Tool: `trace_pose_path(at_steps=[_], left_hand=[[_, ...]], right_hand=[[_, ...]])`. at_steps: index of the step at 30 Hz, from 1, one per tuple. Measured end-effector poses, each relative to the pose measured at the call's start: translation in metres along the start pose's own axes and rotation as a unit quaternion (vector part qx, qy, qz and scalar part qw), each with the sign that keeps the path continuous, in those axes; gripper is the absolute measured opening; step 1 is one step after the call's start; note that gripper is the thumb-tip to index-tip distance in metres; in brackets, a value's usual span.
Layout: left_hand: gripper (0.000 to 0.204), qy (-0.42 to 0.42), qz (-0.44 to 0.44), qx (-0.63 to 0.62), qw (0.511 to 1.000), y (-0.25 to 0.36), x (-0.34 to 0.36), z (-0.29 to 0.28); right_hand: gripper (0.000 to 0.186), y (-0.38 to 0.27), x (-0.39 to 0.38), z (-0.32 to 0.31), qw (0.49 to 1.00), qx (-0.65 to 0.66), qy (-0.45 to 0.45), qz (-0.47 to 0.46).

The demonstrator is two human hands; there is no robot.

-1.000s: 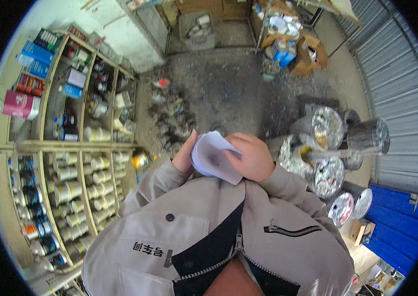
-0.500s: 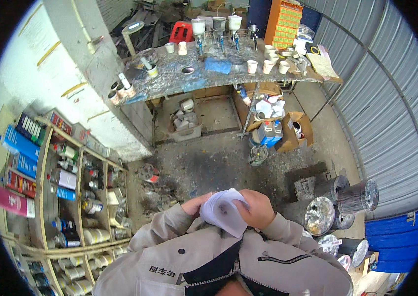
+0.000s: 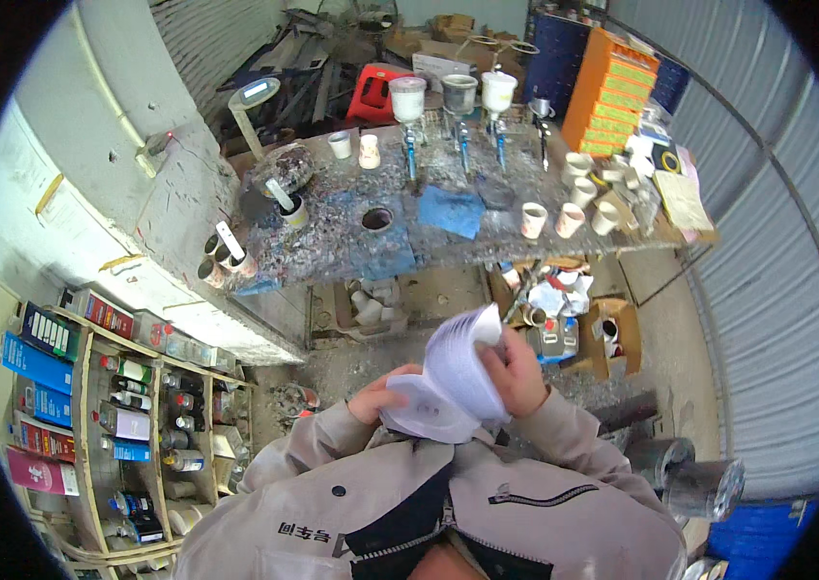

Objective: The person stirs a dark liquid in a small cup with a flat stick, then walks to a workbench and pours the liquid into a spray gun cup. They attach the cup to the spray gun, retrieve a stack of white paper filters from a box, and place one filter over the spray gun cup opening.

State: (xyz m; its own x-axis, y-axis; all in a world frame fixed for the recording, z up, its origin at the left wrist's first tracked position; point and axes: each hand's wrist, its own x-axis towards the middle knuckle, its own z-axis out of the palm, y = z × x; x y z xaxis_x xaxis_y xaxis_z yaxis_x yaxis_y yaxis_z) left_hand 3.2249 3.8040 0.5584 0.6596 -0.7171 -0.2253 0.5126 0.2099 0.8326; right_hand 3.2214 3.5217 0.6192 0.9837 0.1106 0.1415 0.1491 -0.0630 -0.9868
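Note:
Between my hands is a stack of white paper paint strainers (image 3: 462,362), its many thin edges fanned out at the top. A flat white flap (image 3: 427,406) with small dark marks spreads from its lower left. My left hand (image 3: 375,396) grips that flap at its left edge, fingers partly hidden behind the paper. My right hand (image 3: 517,372) is closed on the right side of the stack, thumb and fingers pressed into the layers. The stack is close in front of my chest, apart from the workbench.
Ahead stands a paint-stained workbench (image 3: 332,256) with spray guns (image 3: 462,140), paper cups (image 3: 571,220), a blue cloth (image 3: 451,211) and an orange box stack (image 3: 612,92). Shelves of cans and bottles (image 3: 143,416) are at left. A carton (image 3: 622,338) sits below the bench; metal drums (image 3: 704,486) stand at right.
The bench looks nearer. The strainer stack has gone from a curled cone to spread open, with a flap at my left hand. My right hand has moved slightly up and right.

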Motion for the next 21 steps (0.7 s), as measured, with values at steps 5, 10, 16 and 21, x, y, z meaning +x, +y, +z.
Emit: trace_pose_path(at_steps=[5,10,16,21], left_hand=[[0.096,0.039,0.056,-0.115,0.991,0.038,0.034,-0.045],[0.089,0.110,0.129,-0.136,0.976,0.082,0.037,-0.090],[0.080,0.138,0.122,-0.026,0.982,0.150,0.038,-0.143],[0.075,0.165,0.126,-0.064,0.976,0.170,0.051,-0.169]], right_hand=[[0.056,0.023,0.113,-0.021,0.959,0.239,-0.120,0.089],[0.071,0.066,0.218,-0.015,0.912,-0.272,-0.115,-0.283],[0.050,0.026,0.407,-0.132,0.909,0.418,-0.009,0.008],[0.038,-0.065,0.596,-0.252,0.963,0.049,0.235,-0.119]])
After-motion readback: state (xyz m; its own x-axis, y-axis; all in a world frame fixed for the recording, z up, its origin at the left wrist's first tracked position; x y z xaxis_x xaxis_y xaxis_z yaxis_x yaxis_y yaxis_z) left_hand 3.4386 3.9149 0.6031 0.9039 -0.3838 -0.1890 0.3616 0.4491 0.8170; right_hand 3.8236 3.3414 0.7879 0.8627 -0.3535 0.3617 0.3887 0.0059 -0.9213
